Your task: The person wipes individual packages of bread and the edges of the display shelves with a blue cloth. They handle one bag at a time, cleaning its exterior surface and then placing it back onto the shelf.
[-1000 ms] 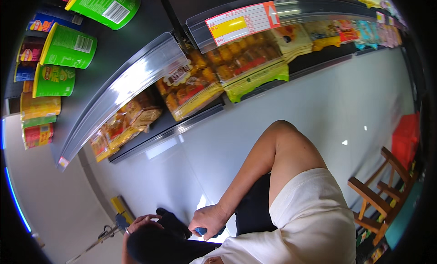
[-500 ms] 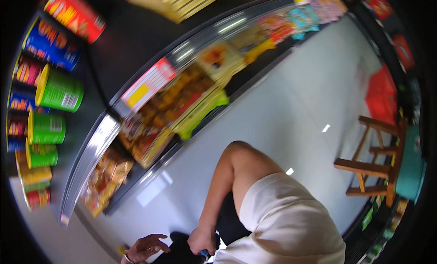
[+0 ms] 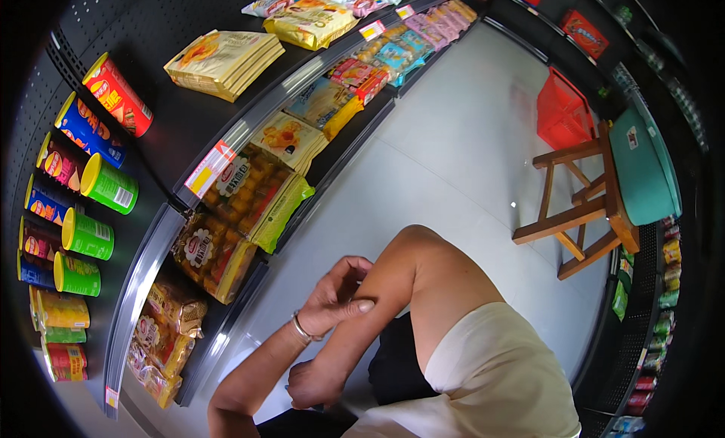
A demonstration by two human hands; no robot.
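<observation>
My left hand (image 3: 338, 298), with a bracelet at the wrist, is curled about my right forearm (image 3: 377, 309), thumb on the near side and fingertips on the far side. Low in the view my right hand (image 3: 306, 384) is closed in a fist. A small dark bit shows under it, but what it holds is mostly hidden. Left of both hands, packaged bread (image 3: 236, 189) in clear and yellow wrapping lies on the lower shelf. A second bread pack (image 3: 211, 249) sits nearer to me.
Chip canisters (image 3: 109, 183) line the left shelf. Stacked flat yellow packs (image 3: 219, 64) lie on the upper shelf. To the right stand a wooden stool (image 3: 563, 223), a teal tub-like thing (image 3: 642, 166) against it, and a red basket (image 3: 563, 109) on the pale floor (image 3: 445, 158).
My left hand has moved up and right, from beside the right fist onto the right forearm. The view has shifted, and the shelf goods look sharper.
</observation>
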